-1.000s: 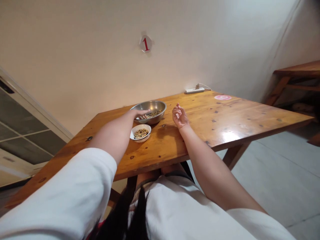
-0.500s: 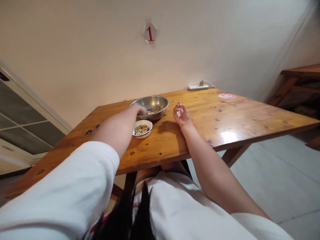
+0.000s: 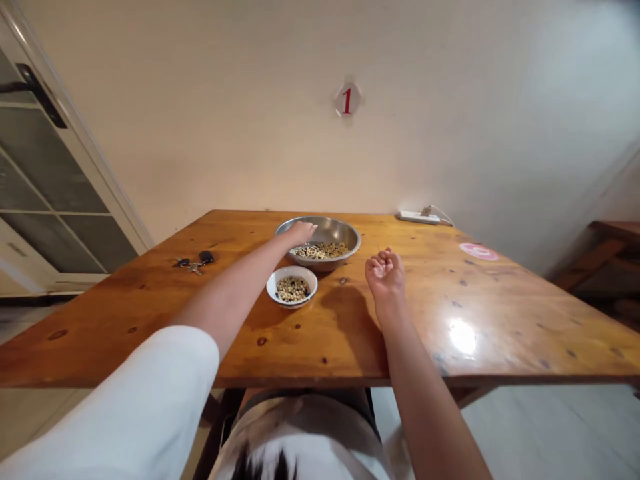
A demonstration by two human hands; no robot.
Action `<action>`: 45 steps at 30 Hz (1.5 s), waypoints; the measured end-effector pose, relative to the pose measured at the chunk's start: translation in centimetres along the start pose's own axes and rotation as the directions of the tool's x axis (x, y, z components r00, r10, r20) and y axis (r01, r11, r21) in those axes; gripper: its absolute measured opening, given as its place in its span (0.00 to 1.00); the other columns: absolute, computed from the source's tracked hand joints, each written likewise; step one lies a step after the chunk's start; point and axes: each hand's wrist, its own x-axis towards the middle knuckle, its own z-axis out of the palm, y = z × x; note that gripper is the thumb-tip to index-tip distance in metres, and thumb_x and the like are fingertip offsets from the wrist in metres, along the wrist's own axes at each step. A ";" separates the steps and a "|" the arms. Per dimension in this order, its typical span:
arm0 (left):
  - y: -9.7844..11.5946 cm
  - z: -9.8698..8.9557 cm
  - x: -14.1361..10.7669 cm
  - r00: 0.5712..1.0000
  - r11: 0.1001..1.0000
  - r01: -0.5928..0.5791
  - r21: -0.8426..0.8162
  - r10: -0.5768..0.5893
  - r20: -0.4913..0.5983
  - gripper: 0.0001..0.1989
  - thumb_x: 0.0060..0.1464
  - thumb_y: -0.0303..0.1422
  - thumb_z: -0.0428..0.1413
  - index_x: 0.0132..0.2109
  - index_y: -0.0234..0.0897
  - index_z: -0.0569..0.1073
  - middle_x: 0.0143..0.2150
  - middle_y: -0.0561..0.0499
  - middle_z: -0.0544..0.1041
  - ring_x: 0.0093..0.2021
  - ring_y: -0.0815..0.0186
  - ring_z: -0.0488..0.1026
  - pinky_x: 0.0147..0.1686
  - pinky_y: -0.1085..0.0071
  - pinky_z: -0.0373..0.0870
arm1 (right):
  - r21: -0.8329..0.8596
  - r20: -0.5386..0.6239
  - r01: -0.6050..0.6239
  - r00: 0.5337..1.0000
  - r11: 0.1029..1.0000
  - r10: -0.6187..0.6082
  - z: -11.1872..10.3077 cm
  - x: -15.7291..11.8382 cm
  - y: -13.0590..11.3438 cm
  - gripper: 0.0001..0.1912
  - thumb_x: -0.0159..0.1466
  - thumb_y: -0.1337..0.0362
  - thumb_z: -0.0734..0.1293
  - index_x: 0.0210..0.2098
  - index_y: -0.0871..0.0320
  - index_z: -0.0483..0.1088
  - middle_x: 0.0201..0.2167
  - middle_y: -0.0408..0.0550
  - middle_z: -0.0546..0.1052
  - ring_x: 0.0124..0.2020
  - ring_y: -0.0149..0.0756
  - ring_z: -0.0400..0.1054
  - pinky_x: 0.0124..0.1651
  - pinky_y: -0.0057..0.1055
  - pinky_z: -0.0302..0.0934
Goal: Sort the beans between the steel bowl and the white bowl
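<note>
1. Between near edge of table (image 3: 240,360) and steel basin (image 3: 340,232), left of middle: white bowl (image 3: 292,272) with pale-and-dark bowl beans (image 3: 293,289).
2. Right of white bowl, about midway from near edge to far edge: right hand (image 3: 385,272), palm up, with fingers curled in. Cannot tell whether holding anything.
3. Just behind white bowl, toward far edge: steel basin again, with basin beans (image 3: 323,251) spread over bottom.
4. Over left rim of steel basin: left hand (image 3: 301,232), palm down, with fingers close together. Cannot tell whether pinching any beans. Just changed: raised clear of basin beans, after reaching down inside. Probably means a break in contact with the mix.
5. Versus earlier frame: near edge level now, slanted then; door handle (image 3: 43,97) past far-left corner much more in view. Same bowl-to-basin layout.
</note>
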 end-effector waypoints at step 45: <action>4.7 -8.8 -11.2 0.793 0.167 -0.606 -0.778 0.206 -0.573 0.09 0.49 0.32 0.56 0.39 0.47 0.76 0.36 0.56 0.77 0.42 0.63 0.73 0.43 0.65 0.70 | -0.635 0.710 0.673 0.702 0.379 -0.055 16.3 -2.1 1.8 0.14 0.49 0.70 0.69 0.26 0.54 0.58 0.25 0.37 0.70 0.29 0.27 0.68 0.35 0.25 0.66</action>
